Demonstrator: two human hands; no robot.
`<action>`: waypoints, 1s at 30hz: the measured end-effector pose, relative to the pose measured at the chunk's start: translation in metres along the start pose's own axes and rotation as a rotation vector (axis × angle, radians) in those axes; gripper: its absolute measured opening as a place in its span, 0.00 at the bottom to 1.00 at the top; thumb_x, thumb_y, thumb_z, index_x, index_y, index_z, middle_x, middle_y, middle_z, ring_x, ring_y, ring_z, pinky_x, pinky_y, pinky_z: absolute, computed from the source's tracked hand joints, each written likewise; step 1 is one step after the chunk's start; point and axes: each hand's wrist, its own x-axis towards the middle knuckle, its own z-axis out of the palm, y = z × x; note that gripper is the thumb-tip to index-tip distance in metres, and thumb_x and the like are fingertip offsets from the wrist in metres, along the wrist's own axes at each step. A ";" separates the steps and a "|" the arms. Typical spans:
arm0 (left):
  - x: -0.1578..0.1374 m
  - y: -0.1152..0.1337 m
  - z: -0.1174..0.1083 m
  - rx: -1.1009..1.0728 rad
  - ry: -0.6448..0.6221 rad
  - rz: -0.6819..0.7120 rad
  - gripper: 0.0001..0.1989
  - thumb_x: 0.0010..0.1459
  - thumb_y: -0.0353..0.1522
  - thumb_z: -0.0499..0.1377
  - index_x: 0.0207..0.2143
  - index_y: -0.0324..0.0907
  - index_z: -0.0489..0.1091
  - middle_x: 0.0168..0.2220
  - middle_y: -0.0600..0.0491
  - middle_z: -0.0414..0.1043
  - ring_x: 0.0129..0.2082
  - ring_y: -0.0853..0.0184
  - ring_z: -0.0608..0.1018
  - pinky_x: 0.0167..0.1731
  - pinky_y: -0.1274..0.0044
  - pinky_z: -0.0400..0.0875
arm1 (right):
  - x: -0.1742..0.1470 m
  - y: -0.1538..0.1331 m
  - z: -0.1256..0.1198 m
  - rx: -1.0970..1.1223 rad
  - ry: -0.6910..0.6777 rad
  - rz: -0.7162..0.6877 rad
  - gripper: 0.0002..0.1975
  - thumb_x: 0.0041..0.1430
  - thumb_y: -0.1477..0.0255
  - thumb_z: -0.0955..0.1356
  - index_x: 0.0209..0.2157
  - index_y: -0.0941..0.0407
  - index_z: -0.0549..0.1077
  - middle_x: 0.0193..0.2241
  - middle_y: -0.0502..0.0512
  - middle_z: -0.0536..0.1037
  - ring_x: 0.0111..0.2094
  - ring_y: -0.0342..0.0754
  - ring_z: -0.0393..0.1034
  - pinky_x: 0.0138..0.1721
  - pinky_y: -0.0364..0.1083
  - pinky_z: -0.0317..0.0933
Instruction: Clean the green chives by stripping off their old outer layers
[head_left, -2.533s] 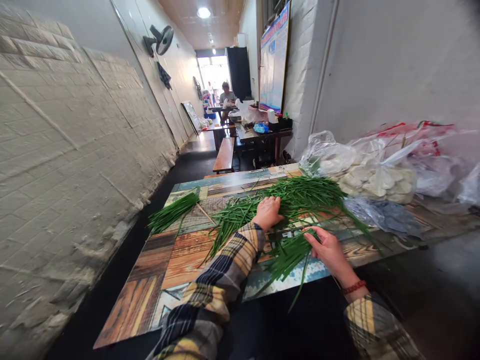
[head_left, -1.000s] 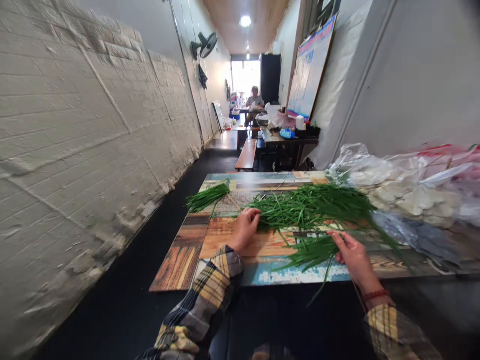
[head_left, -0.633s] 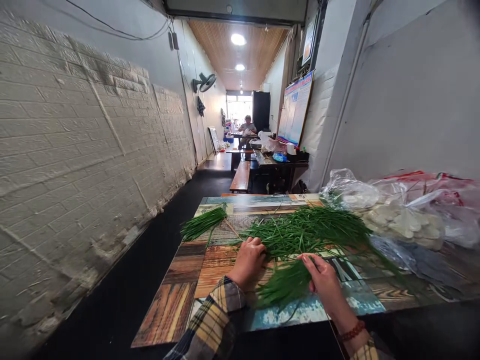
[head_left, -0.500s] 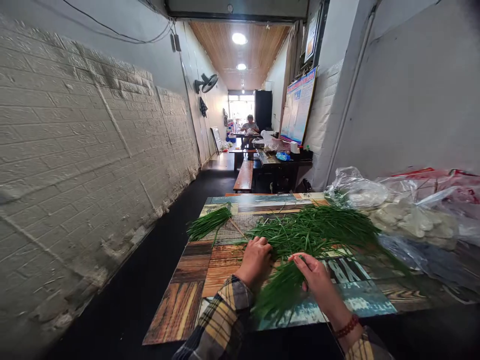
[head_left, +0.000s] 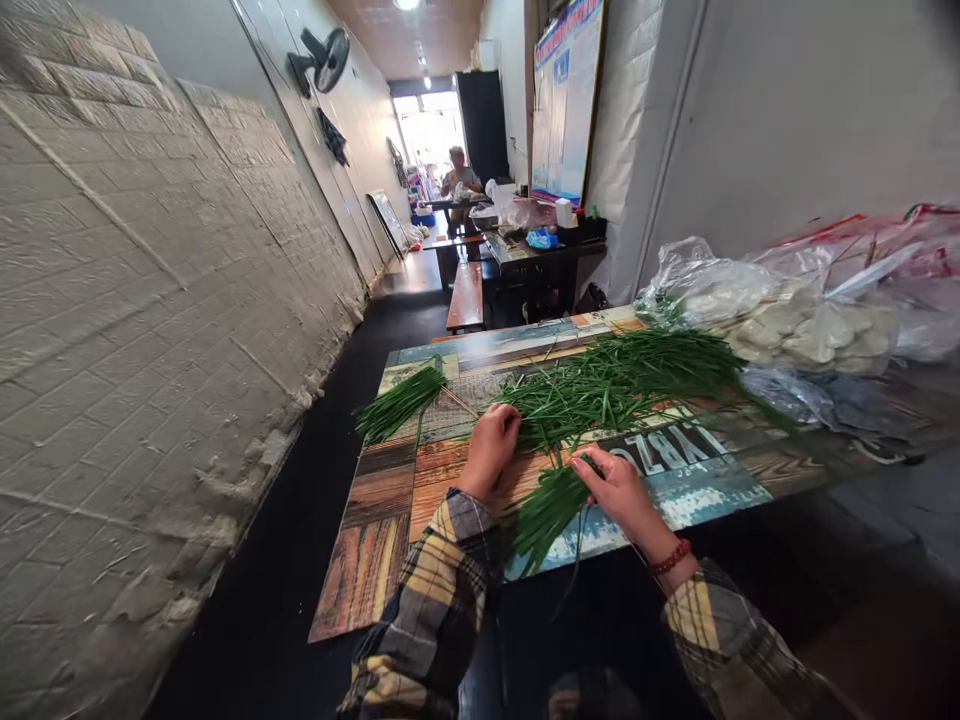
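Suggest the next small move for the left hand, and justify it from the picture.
Perhaps the left hand should pick a little from the loose pile of greens: it is right beside that pile, and the right hand holds only a small bunch. Whether the left hand grips anything is unclear.

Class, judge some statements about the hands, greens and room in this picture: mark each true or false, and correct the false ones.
1. The right hand holds a bunch of green stems. True.
2. The red bracelet is worn on the left arm. False: it is on the right one.
3. A smaller bundle lies left of the large pile. True.
4. The fan hangs on the right wall. False: it hangs on the left wall.
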 end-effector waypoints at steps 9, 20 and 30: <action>-0.007 0.017 0.000 0.246 -0.179 0.162 0.04 0.55 0.30 0.57 0.31 0.42 0.71 0.34 0.49 0.69 0.38 0.62 0.69 0.40 0.71 0.62 | 0.001 -0.001 0.001 0.044 0.023 0.019 0.18 0.58 0.56 0.63 0.37 0.55 0.75 0.25 0.51 0.76 0.17 0.43 0.68 0.18 0.41 0.62; -0.003 0.021 0.010 0.053 -0.058 0.115 0.06 0.54 0.27 0.53 0.26 0.41 0.66 0.29 0.51 0.67 0.33 0.66 0.69 0.35 0.74 0.63 | -0.001 -0.004 0.001 -0.024 0.065 0.004 0.18 0.58 0.56 0.62 0.37 0.55 0.75 0.23 0.50 0.76 0.15 0.43 0.68 0.18 0.41 0.61; -0.001 0.025 0.009 -0.843 -0.205 -0.202 0.05 0.50 0.32 0.56 0.26 0.39 0.62 0.21 0.59 0.62 0.19 0.77 0.64 0.21 0.84 0.59 | -0.002 0.001 0.002 0.054 0.060 0.044 0.18 0.58 0.56 0.63 0.38 0.55 0.74 0.26 0.52 0.75 0.19 0.44 0.68 0.18 0.41 0.64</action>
